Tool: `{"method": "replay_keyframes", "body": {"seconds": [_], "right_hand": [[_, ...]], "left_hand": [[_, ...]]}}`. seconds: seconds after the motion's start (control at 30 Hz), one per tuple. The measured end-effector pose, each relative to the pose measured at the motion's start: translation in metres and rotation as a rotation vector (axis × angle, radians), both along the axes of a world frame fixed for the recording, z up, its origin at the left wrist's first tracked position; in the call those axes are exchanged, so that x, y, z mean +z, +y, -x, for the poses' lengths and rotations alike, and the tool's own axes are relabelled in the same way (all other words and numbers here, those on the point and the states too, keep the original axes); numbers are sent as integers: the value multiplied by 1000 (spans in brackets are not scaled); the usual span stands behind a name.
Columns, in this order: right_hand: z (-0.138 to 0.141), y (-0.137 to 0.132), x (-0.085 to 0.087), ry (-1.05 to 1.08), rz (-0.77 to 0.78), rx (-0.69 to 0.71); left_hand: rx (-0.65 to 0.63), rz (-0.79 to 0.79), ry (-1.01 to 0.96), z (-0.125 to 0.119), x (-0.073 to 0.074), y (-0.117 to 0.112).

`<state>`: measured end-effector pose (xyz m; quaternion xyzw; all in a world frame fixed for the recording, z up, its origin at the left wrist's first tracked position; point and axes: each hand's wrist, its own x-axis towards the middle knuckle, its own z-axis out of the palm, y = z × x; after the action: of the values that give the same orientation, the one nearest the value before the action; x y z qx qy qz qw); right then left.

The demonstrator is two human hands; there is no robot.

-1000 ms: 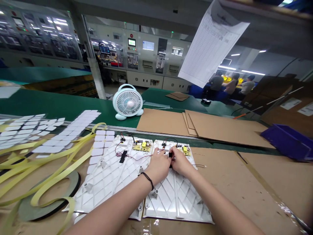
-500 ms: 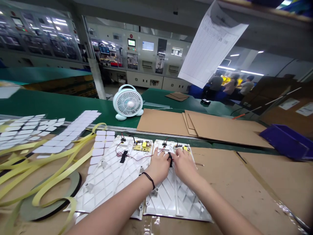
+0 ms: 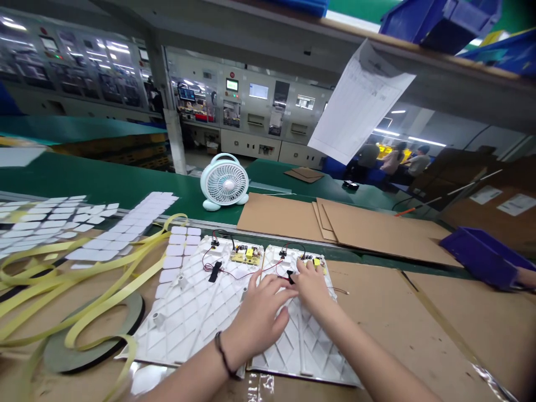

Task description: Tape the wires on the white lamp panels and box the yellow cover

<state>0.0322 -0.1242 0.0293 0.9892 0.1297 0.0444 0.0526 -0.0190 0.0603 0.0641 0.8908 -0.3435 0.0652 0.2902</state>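
Observation:
Two white ribbed plastic panels lie side by side, the left panel (image 3: 167, 335) and the right panel (image 3: 288, 349). My right hand (image 3: 314, 287) rests on the right panel, fingertips against a short black tape strip (image 3: 290, 276) over the thin wires. My left hand (image 3: 266, 307) hovers just left of it, fingers stretched out and empty, their tips close to the strip. Each panel carries a circuit board near its far edge, the left board (image 3: 247, 255) in full view and the right board (image 3: 313, 261) partly behind my fingers. Another black strip (image 3: 215, 272) holds wires on the left panel.
Yellow liner strips (image 3: 113, 301), a tape roll (image 3: 136, 312) and white label sheets (image 3: 125, 229) lie left. A small fan (image 3: 226, 183) stands behind the panels. Cardboard sheets (image 3: 377, 223) lie behind right. Another person's hand (image 3: 525, 277) touches a blue bin (image 3: 486, 257).
My left hand has drawn back from the black strip toward me and spread its fingers. My right hand stays at the strip. Another person's hand has appeared by the blue bin. The view has tilted up.

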Motion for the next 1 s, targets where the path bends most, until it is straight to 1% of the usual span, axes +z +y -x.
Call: {"method": "replay_keyframes", "body": {"seconds": [0.07,0.13,0.23,0.3,0.33,0.4,0.47,0.5,0.53,0.57,0.6,0.63,0.67,0.73,0.77,0.8,0.83,0.87,0.9,0.97,1.0], "right_hand": [[-1,3,0,-18,38,13],[-2,6,-2,2,47,5],[-3,13,-4,101,21,-50],[-1,17,-1,153,-4,-90],[4,18,2,165,-13,-105],[21,17,11,130,-65,-136],[52,14,17,65,-181,-148],[71,12,16,47,-262,-142],[90,10,12,83,-331,-115],[109,8,4,155,-389,-86],[127,5,-7,182,-421,-68],[141,1,-20,120,-406,-41],[152,-4,-34,3,-363,7],[164,-20,-55,-230,-296,160],[165,-30,-59,-349,-280,219],[164,-41,-57,-452,-278,254],[161,-52,-49,-551,-287,266],[157,-63,-36,-618,-289,269],[154,-73,-18,-663,-299,245],[148,-87,28,-790,-318,218],[148,-91,53,-863,-292,231]], "left_hand": [[62,92,-28,21,5,20],[130,130,-55,37,4,42],[216,124,-102,54,-8,72],[237,74,-132,64,-18,86],[228,28,-151,69,-22,92],[197,-82,-205,79,-29,100],[182,-161,-282,87,-37,104],[188,-184,-314,91,-41,105],[195,-194,-340,93,-47,105],[200,-199,-353,96,-53,105],[196,-201,-349,97,-59,103],[191,-201,-330,99,-65,101],[182,-201,-298,101,-71,97],[147,-194,-204,104,-77,90],[133,-181,-153,105,-77,85],[116,-154,-114,107,-75,82],[97,-110,-93,107,-71,78],[83,-51,-89,108,-64,74],[75,14,-95,107,-56,71],[64,140,-120,105,-35,64],[60,194,-128,102,-23,60]]}}
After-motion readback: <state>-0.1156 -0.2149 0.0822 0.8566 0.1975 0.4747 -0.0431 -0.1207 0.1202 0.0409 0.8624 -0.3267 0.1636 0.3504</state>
